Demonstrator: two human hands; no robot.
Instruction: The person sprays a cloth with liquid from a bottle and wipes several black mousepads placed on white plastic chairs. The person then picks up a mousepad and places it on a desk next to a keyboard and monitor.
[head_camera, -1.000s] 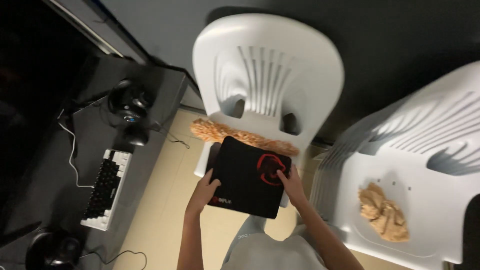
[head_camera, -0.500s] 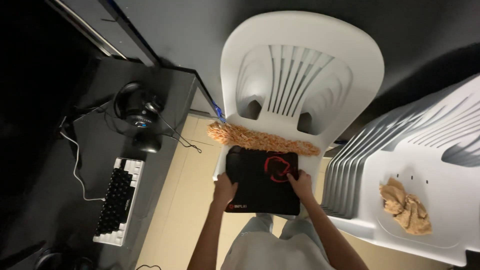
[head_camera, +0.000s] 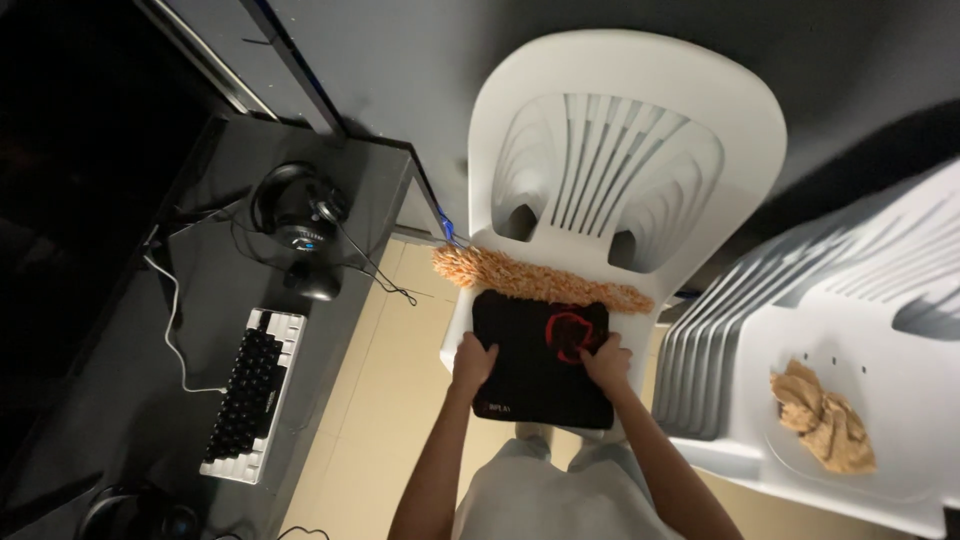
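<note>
The left hand (head_camera: 473, 362) pressed flat on the 9 o'clock edge of a black mouse pad (head_camera: 541, 358), fingers spread, not pinching. The right hand (head_camera: 607, 362) lay likewise at its 3 o'clock edge. The pad rested on the seat of a white plastic chair (head_camera: 640, 110). At 12 o'clock, an orange fluffy cloth (head_camera: 540, 283) touched the pad. Even pressure from both palms would likely keep the pad square.

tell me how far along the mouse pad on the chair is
Done: the black mouse pad lies flat on the white chair seat, next to an orange cloth. In hand: left hand and right hand press its side edges. Left: letting go.
</note>
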